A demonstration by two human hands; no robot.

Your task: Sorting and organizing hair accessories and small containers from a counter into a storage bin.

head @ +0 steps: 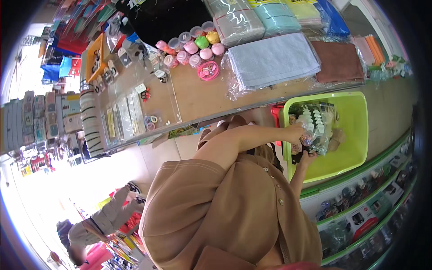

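A lime-green plastic tub (356, 135) stands before me, with small packaged goods bunched along its left side. My left hand (294, 132) reaches over the tub's near rim, its fingers on a small round clear plastic container (307, 138). Just below it, my right hand (307, 158) is inside the tub at the lower edge of the goods, by a dark item; its grip is partly hidden. White scalloped pieces (307, 116) in clear wrapping lie beyond the left hand. A crumpled brown packet (336, 139) rests to their right.
A display counter (199, 98) holds folded grey-blue towels (275, 60), a brown towel (337, 62), lidded jars (195, 60) and a pink basket (208, 71). Green-edged shelves (357, 216) of boxed goods run along the lower right. Another person (101, 216) stands at lower left.
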